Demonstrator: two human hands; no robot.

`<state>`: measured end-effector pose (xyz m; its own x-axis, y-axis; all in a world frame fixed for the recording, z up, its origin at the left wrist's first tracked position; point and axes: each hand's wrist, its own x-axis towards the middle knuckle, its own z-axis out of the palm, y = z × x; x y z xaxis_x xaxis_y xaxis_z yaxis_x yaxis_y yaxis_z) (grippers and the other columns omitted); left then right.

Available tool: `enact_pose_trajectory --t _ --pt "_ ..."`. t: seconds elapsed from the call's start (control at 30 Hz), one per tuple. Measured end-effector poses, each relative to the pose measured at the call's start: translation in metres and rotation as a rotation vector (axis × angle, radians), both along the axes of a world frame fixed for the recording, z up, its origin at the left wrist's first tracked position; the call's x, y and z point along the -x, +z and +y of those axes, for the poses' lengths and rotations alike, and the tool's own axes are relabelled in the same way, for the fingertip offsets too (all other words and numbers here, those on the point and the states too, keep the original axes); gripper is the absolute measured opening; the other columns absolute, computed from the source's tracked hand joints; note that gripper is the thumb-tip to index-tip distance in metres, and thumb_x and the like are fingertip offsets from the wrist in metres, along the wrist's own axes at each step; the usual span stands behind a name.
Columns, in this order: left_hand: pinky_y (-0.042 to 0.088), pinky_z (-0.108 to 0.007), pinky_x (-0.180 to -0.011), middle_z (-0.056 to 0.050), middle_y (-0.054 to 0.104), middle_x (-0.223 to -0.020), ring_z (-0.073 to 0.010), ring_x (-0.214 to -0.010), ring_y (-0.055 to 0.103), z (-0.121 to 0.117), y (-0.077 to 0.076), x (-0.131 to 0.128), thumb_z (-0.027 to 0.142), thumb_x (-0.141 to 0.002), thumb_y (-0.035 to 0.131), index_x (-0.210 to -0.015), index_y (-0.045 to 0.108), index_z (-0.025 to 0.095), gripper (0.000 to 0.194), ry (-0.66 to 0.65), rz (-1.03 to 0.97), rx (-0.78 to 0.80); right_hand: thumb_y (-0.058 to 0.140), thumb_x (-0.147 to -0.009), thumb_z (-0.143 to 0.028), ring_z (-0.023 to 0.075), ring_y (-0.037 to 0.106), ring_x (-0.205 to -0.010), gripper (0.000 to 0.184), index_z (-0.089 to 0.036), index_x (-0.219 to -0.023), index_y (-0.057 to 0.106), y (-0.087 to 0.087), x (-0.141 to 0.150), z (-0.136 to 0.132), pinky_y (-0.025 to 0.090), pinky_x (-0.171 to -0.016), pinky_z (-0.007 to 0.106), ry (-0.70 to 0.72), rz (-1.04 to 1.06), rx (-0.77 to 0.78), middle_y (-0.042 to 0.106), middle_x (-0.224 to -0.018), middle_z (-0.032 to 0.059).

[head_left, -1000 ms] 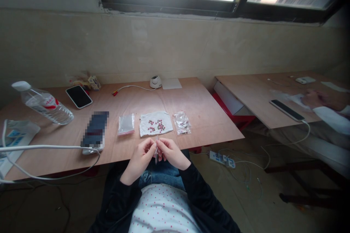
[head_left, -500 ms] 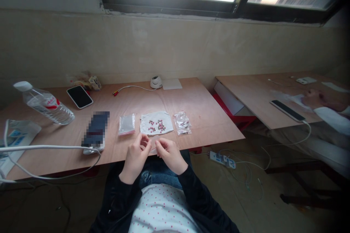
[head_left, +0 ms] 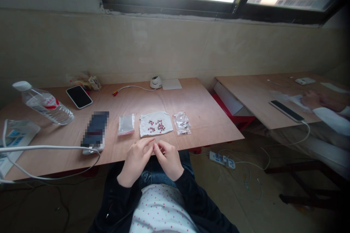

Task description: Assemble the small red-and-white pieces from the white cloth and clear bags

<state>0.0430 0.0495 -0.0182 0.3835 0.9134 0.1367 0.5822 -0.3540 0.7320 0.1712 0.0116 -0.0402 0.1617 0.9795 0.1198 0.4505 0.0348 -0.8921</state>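
Observation:
My left hand (head_left: 138, 158) and my right hand (head_left: 167, 158) meet at the table's front edge, above my lap. Both are closed, thumbs and fingers pinched with the tips touching; what they hold is too small and hidden to make out. Just beyond them lies a white cloth (head_left: 144, 127) with several small pink and dark pieces (head_left: 160, 126) scattered on it. Left of the cloth is a stack of clear plastic zip bags (head_left: 126, 123) with a red strip along the near edge. A clear bag (head_left: 182, 123) of small shiny pieces lies to its right.
At the left are a phone (head_left: 95, 129), a water bottle (head_left: 47, 103), another phone (head_left: 79, 97) and white cables (head_left: 49, 147). A dome camera (head_left: 155, 82) stands at the back. At the right table (head_left: 240, 91), a co-worker's hands (head_left: 311, 99) are near a phone (head_left: 286, 111). A power strip (head_left: 222, 160) lies on the floor.
My hands have come together, closing the small gap where a faint clear piece showed between them. The co-worker's hands have shifted slightly. Objects on my table lie as before.

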Motion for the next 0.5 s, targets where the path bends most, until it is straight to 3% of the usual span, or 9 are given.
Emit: enact_pose_trajectory --t 0.13,0.3,0.4,0.5 --pt "0.045 -0.037 -0.088 -0.007 0.064 -0.110 -0.0227 -0.102 0.058 0.001 -0.001 0.001 0.021 -0.079 0.053 -0.105 0.061 0.019 0.027 0.031 0.100 -0.129 0.045 -0.083 -0.047 0.0114 0.052 -0.055 0.036 -0.017 -0.064 0.053 -0.007 0.006 0.000 0.039 -0.049 0.020 -0.031 0.299 0.051 0.052 -0.058 -0.0005" --pt "0.044 -0.036 -0.085 -0.006 0.064 -0.109 -0.0221 -0.102 0.058 0.003 0.001 0.003 0.020 -0.080 0.054 -0.106 0.060 0.020 0.027 0.000 0.150 -0.230 0.052 -0.074 -0.058 0.0144 0.058 -0.051 0.042 -0.017 -0.085 0.052 -0.010 0.005 0.007 0.042 -0.037 0.021 0.032 0.912 0.369 0.058 -0.066 0.0010" --pt "0.044 -0.034 -0.082 -0.005 0.064 -0.110 -0.0205 -0.101 0.058 0.003 0.003 0.002 0.020 -0.082 0.051 -0.106 0.060 0.023 0.026 -0.059 0.154 -0.274 0.053 -0.078 -0.053 0.0161 0.062 -0.064 0.040 -0.016 -0.095 0.053 -0.009 -0.001 0.010 0.051 -0.049 0.027 0.171 1.261 0.513 0.062 -0.075 0.0033" --pt "0.043 -0.034 -0.081 -0.004 0.064 -0.110 -0.0199 -0.101 0.058 0.003 0.003 0.001 0.018 -0.082 0.051 -0.106 0.061 0.023 0.026 -0.107 0.148 -0.289 0.049 -0.084 -0.046 0.0147 0.062 -0.077 0.036 -0.013 -0.097 0.056 -0.010 -0.007 0.012 0.052 -0.066 0.029 0.286 1.539 0.603 0.064 -0.084 0.0060"
